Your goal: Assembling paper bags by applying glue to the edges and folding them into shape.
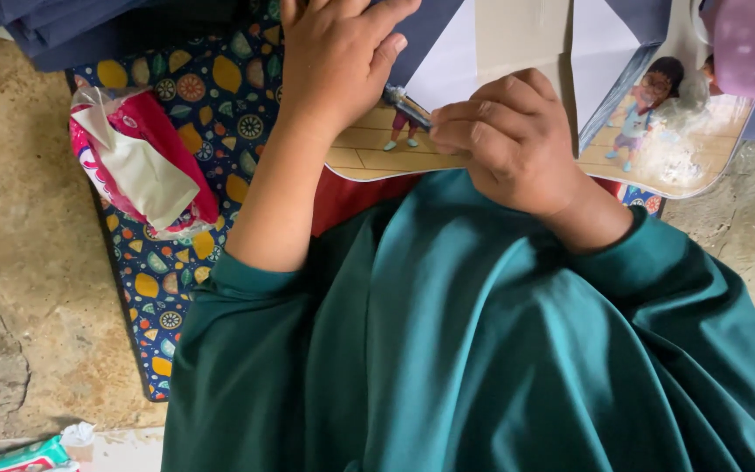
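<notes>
The left hand (338, 65) lies flat, fingers stretched out and together, pressing down on a picture board (517, 131), a rounded card printed with cartoon children standing on a wooden floor. It grips nothing. The right hand (509, 140) is curled into a loose fist on the near edge of the same board, and its thumb and forefinger pinch a small dark, slim object (408, 107) whose kind cannot be told. The board lies across the person's lap, in the far middle of the scene, reaching out to the right, where part of it looks covered in clear wrap.

Teal sleeves (482, 350) fill the near half of the view. Under the board and off to the left runs a dark blue patterned mat (194, 96) with lemons and leaves. On it, to the left of the left forearm, sits a red and white tissue pack (141, 162), its flap open and white tissue showing inside. At the far right corner stands a pinkish container (749, 44); its contents are hidden. Another tissue pack (32, 454), green and red, lies at the near left edge on the rough floor (19, 262).
</notes>
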